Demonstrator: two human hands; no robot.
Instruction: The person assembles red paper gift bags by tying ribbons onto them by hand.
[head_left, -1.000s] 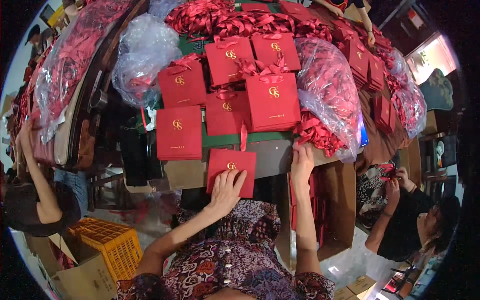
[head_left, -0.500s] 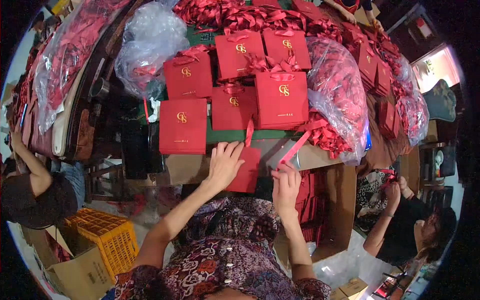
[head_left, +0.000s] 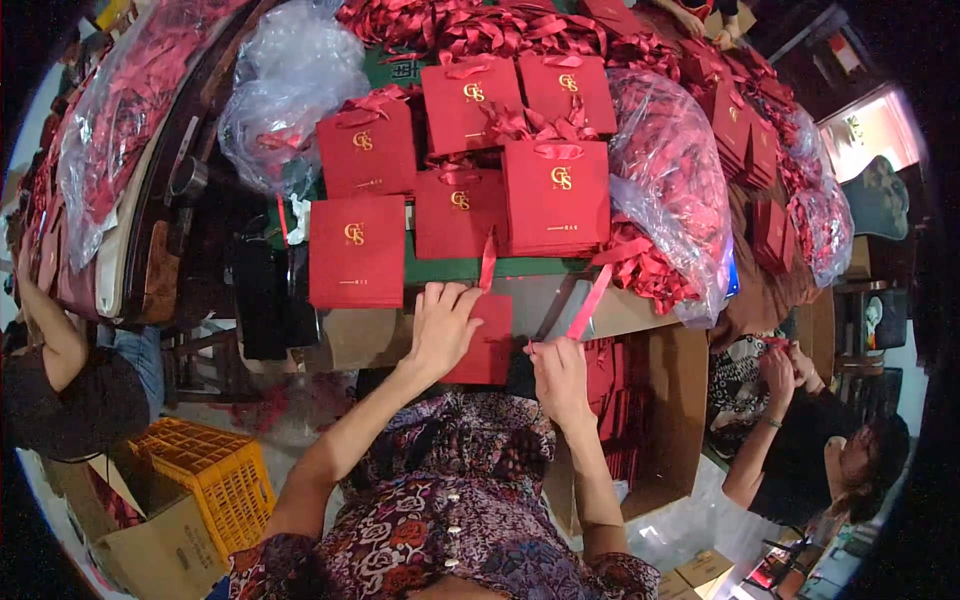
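Note:
A small red paper gift bag (head_left: pixel 488 345) lies at the table's near edge, partly over my lap. My left hand (head_left: pixel 441 332) rests on its left side, fingers stretched toward its top edge and thumb lying on its face. A red ribbon strip (head_left: pixel 488 262) stands up at the bag's top. Just right of the bag, my right hand (head_left: pixel 562 380) pinches one end of another red ribbon (head_left: pixel 592 303), which runs up toward a loose ribbon pile (head_left: pixel 645 275). Beyond the hands lie stacked red bags (head_left: pixel 357 250) and a taller stack with ribbon handles (head_left: pixel 558 205).
Clear plastic bags of ribbons (head_left: pixel 670 170) flank the stacks. An open cardboard box (head_left: pixel 675 420) of red bags stands below my right hand. A yellow crate (head_left: pixel 215 480) is at lower left. People sit at both sides; a co-worker's hands (head_left: pixel 785 370) are at right.
My right hand has moved slightly left and down, drawing the ribbon tauter from the pile. My left hand stays on the bag. The view has shifted slightly.

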